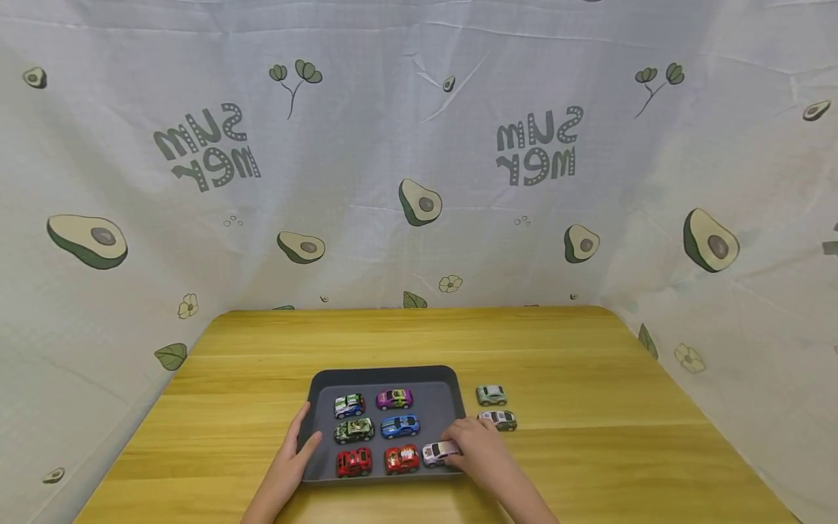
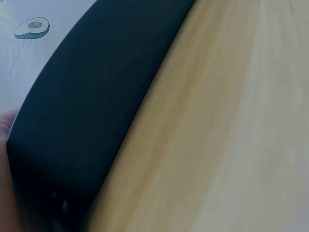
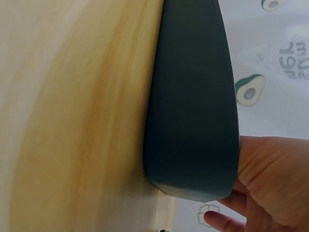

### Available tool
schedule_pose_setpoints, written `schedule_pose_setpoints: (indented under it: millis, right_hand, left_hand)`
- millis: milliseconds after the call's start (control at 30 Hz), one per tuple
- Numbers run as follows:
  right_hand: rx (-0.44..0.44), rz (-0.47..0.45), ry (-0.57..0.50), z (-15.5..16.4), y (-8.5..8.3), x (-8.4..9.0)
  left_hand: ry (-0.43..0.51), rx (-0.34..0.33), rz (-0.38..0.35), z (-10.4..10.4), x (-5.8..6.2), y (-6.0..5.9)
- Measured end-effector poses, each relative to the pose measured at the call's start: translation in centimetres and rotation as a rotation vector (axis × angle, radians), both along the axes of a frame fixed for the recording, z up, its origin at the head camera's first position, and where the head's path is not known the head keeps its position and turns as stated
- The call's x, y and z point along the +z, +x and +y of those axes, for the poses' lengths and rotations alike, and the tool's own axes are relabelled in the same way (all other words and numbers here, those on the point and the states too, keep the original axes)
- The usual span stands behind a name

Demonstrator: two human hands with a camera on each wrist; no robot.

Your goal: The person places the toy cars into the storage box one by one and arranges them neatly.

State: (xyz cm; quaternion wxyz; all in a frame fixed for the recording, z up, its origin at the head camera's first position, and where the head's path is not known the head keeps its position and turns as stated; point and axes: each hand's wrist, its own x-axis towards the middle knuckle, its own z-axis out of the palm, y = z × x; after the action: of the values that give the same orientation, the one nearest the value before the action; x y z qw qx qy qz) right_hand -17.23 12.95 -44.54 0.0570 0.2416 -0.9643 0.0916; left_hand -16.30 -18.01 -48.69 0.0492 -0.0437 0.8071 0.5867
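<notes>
On the wooden table lies a dark grey tray (image 1: pixel 386 375) with toy cars standing in rows inside it. My left hand (image 1: pixel 288 453) holds the tray's left side, thumb over the rim and fingers along the outer wall. At the near right corner, my right hand (image 1: pixel 481 447) reaches over the rim and grips a white toy car (image 1: pixel 437 453), whose right end the fingers cover. Left of that car are a red car with white markings (image 1: pixel 401 459) and a plain red car (image 1: pixel 354 462). In the right wrist view, the hand (image 3: pixel 275 181) shows beyond the tray wall (image 3: pixel 193 106).
Farther back in the tray are a blue car (image 1: pixel 400 426), a camouflage car (image 1: pixel 354 430), a purple car (image 1: pixel 394 399) and a white-and-blue car (image 1: pixel 350 405). Right of the tray, a pale green car (image 1: pixel 491 395) and a white-and-green car (image 1: pixel 499 420) stand on the table (image 1: pixel 589 458).
</notes>
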Motion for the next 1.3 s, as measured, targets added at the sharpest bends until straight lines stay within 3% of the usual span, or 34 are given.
schedule_pose_setpoints:
  millis: [267, 500, 633, 767, 967, 1300]
  right_hand:
    - [-0.007, 0.055, -0.05, 0.3, -0.2, 0.0]
    - [-0.078, 0.189, -0.192, 1.7, -0.9, 0.8]
    - [-0.09, 0.222, -0.284, 3.2, -1.7, 0.6]
    - [-0.139, 0.154, -0.319, 4.9, -2.3, 0.5]
    - [-0.232, 0.015, -0.29, 6.8, -3.0, 0.3]
    - [-0.268, -0.1, -0.297, 7.8, -3.6, -1.4]
  left_hand:
    - [-0.003, 0.002, 0.012, 0.0, 0.1, 0.0]
    - [-0.025, 0.017, 0.02, 0.0, 0.0, 0.1]
    - [-0.024, 0.018, 0.018, 0.0, -0.1, 0.0]
    - [-0.021, 0.02, 0.015, 0.1, -0.1, 0.0]
    - [-0.014, 0.019, 0.018, 0.1, 0.0, 0.1]
    - [0.002, 0.013, 0.018, 0.1, -0.2, -0.1]
